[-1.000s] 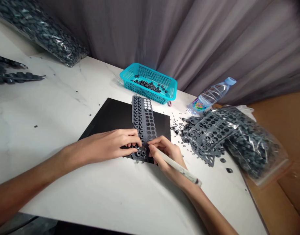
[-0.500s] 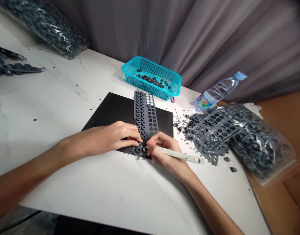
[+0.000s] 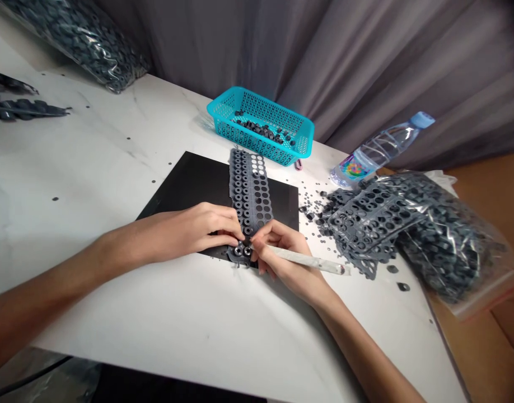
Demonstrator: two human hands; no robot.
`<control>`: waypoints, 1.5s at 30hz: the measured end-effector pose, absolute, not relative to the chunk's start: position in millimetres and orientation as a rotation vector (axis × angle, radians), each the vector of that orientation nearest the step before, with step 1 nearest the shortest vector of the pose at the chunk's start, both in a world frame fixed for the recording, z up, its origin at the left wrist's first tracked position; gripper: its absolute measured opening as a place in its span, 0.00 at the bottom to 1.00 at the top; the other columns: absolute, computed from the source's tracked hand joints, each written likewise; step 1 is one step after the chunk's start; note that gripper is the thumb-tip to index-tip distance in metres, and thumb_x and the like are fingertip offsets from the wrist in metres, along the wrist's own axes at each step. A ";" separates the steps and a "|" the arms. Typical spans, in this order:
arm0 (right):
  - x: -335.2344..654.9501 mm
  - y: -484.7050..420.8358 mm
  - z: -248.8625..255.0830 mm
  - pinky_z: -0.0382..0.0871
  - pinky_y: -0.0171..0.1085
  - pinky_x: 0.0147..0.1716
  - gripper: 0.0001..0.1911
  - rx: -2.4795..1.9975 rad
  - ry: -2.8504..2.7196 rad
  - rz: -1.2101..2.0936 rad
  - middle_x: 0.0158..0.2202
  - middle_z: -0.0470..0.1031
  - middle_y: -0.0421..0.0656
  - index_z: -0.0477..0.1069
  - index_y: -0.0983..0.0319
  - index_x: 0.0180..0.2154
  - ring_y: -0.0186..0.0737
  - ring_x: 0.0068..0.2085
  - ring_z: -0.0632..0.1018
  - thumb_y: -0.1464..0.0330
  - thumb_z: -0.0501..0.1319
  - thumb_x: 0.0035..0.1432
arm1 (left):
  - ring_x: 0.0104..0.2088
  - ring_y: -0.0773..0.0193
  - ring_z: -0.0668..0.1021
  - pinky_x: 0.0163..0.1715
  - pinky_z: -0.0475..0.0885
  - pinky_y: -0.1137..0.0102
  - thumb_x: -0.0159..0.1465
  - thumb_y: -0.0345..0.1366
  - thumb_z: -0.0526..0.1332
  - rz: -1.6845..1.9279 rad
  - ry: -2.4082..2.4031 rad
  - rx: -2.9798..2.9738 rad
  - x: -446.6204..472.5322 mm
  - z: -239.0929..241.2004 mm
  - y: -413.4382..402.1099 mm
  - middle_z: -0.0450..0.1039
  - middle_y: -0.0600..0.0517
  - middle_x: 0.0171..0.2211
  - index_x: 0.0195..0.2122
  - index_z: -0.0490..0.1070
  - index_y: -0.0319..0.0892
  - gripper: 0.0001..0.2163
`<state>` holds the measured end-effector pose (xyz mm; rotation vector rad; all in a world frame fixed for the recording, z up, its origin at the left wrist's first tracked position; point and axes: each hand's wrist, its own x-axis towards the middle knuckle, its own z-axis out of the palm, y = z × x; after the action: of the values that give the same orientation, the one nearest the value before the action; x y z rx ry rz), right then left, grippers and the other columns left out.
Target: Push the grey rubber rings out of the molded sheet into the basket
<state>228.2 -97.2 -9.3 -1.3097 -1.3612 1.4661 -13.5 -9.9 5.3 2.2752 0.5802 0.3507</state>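
A dark grey moulded rubber sheet (image 3: 262,197), with rows of ring-shaped pieces on its left half and round holes on its right, lies across a black board (image 3: 177,184). My left hand (image 3: 206,226) is at the sheet's near end, thumb and forefinger pinched on its left edge. My right hand (image 3: 284,252) grips a whitish pen-like tool (image 3: 307,259) like a pencil. The tool's tip meets the sheet near the left fingertips; the fingers hide the exact contact. Two rings (image 3: 243,250) show just below the fingertips.
Behind the board stands a turquoise basket (image 3: 261,143) with small dark pieces inside. To the right are a water bottle (image 3: 378,148), a pile of holed sheets (image 3: 361,224) and a filled plastic bag (image 3: 454,246). Another full bag (image 3: 93,47) lies at back left. Small scraps dot the table.
The camera view has shifted slightly. Both hands stay at the sheet's near end with the same hold, and the tool has barely moved.
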 end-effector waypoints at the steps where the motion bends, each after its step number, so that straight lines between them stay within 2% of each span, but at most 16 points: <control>1: 228.2 -97.2 -8.8 0.62 0.29 0.21 0.03 -1.311 -1.364 1.466 0.29 0.78 0.38 0.71 0.59 0.37 0.32 0.24 0.75 0.72 0.64 0.63 | 0.44 0.63 0.82 0.46 0.71 0.72 0.76 0.35 0.60 0.355 0.577 2.278 -13.5 5.4 -9.6 0.79 0.52 0.44 0.47 0.83 0.48 0.10; 6: 226.9 -98.4 -7.0 0.62 0.30 0.22 0.03 -1.327 -1.379 1.446 0.29 0.77 0.38 0.70 0.59 0.36 0.32 0.25 0.75 0.71 0.64 0.63 | 0.43 0.63 0.82 0.44 0.71 0.73 0.76 0.37 0.61 0.345 0.584 2.279 -12.5 8.6 -10.2 0.80 0.53 0.44 0.48 0.83 0.48 0.09; 17: 226.1 -100.3 -8.6 0.64 0.32 0.26 0.04 -1.313 -1.414 1.402 0.28 0.75 0.36 0.70 0.59 0.35 0.32 0.26 0.74 0.72 0.63 0.63 | 0.46 0.63 0.81 0.48 0.70 0.72 0.78 0.33 0.57 0.349 0.565 2.324 -8.5 11.4 -15.1 0.79 0.53 0.45 0.44 0.80 0.45 0.10; 21: 224.6 -101.9 -7.0 0.58 0.32 0.25 0.04 -1.354 -1.529 1.331 0.24 0.70 0.34 0.70 0.59 0.35 0.32 0.25 0.68 0.70 0.63 0.65 | 0.47 0.61 0.81 0.50 0.71 0.70 0.79 0.33 0.54 0.368 0.526 2.445 -7.9 9.9 -19.4 0.79 0.51 0.45 0.46 0.77 0.42 0.11; 24: 219.4 -104.3 -2.3 0.52 0.32 0.24 0.09 -1.399 -1.617 1.190 0.23 0.63 0.32 0.67 0.60 0.32 0.30 0.25 0.61 0.69 0.63 0.65 | 0.50 0.57 0.80 0.54 0.70 0.67 0.78 0.28 0.50 0.452 0.422 2.623 -9.4 6.4 -23.2 0.79 0.48 0.47 0.48 0.76 0.40 0.13; 27: 215.5 -106.0 0.9 0.51 0.32 0.24 0.12 -1.409 -1.626 1.117 0.23 0.58 0.31 0.64 0.60 0.29 0.29 0.25 0.57 0.70 0.63 0.64 | 0.48 0.58 0.80 0.52 0.70 0.67 0.79 0.28 0.50 0.493 0.439 2.629 -11.4 5.3 -23.6 0.79 0.48 0.46 0.48 0.75 0.41 0.13; 29: 216.6 -105.9 -0.1 0.53 0.32 0.24 0.11 -1.399 -1.572 1.193 0.23 0.61 0.32 0.65 0.60 0.30 0.29 0.24 0.59 0.70 0.63 0.64 | 0.45 0.60 0.80 0.49 0.71 0.69 0.79 0.33 0.52 0.443 0.522 2.498 -12.3 6.7 -21.1 0.79 0.50 0.45 0.48 0.76 0.42 0.12; 31: 220.6 -105.0 -2.7 0.58 0.31 0.24 0.09 -1.360 -1.475 1.316 0.24 0.68 0.34 0.68 0.60 0.32 0.30 0.24 0.66 0.68 0.64 0.65 | 0.44 0.62 0.80 0.47 0.71 0.71 0.79 0.37 0.54 0.361 0.590 2.367 -13.0 8.6 -17.2 0.79 0.52 0.44 0.47 0.76 0.44 0.11; 34: 228.7 -103.0 -5.2 0.64 0.31 0.22 0.08 -1.261 -1.346 1.434 0.28 0.76 0.38 0.70 0.60 0.36 0.32 0.23 0.73 0.65 0.65 0.68 | 0.45 0.63 0.81 0.48 0.71 0.72 0.79 0.40 0.56 0.304 0.602 2.289 -14.9 9.7 -11.6 0.79 0.53 0.45 0.47 0.78 0.47 0.10; 37: 234.7 -100.7 -4.0 0.69 0.31 0.21 0.09 -1.194 -1.316 1.453 0.30 0.78 0.39 0.73 0.61 0.39 0.32 0.23 0.75 0.61 0.66 0.69 | 0.45 0.63 0.81 0.49 0.71 0.72 0.78 0.41 0.57 0.288 0.583 2.284 -16.9 9.3 -8.8 0.79 0.53 0.46 0.48 0.79 0.48 0.11; 39: 237.3 -98.7 -1.7 0.74 0.33 0.25 0.10 -1.182 -1.340 1.461 0.29 0.77 0.39 0.75 0.61 0.40 0.33 0.24 0.77 0.61 0.68 0.68 | 0.45 0.62 0.81 0.49 0.71 0.72 0.78 0.41 0.56 0.279 0.575 2.279 -17.6 9.3 -8.7 0.79 0.52 0.46 0.48 0.79 0.48 0.11; 42: 239.6 -95.2 3.0 0.76 0.34 0.29 0.10 -1.201 -1.411 1.476 0.31 0.78 0.40 0.79 0.62 0.43 0.34 0.27 0.79 0.61 0.69 0.67 | 0.44 0.62 0.82 0.47 0.72 0.72 0.78 0.40 0.57 0.301 0.575 2.262 -17.8 9.9 -9.1 0.79 0.52 0.46 0.49 0.80 0.47 0.11; 45: 240.1 -92.5 7.3 0.77 0.36 0.34 0.10 -1.230 -1.527 1.385 0.36 0.79 0.43 0.82 0.61 0.37 0.37 0.33 0.81 0.61 0.70 0.66 | 0.43 0.62 0.82 0.46 0.73 0.72 0.77 0.39 0.58 0.316 0.565 2.277 -17.8 9.6 -9.3 0.79 0.51 0.45 0.49 0.80 0.47 0.10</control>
<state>240.1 -92.5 7.3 -1.2299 -1.5268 1.3848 -17.8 -9.3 9.6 2.2773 0.5654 0.3162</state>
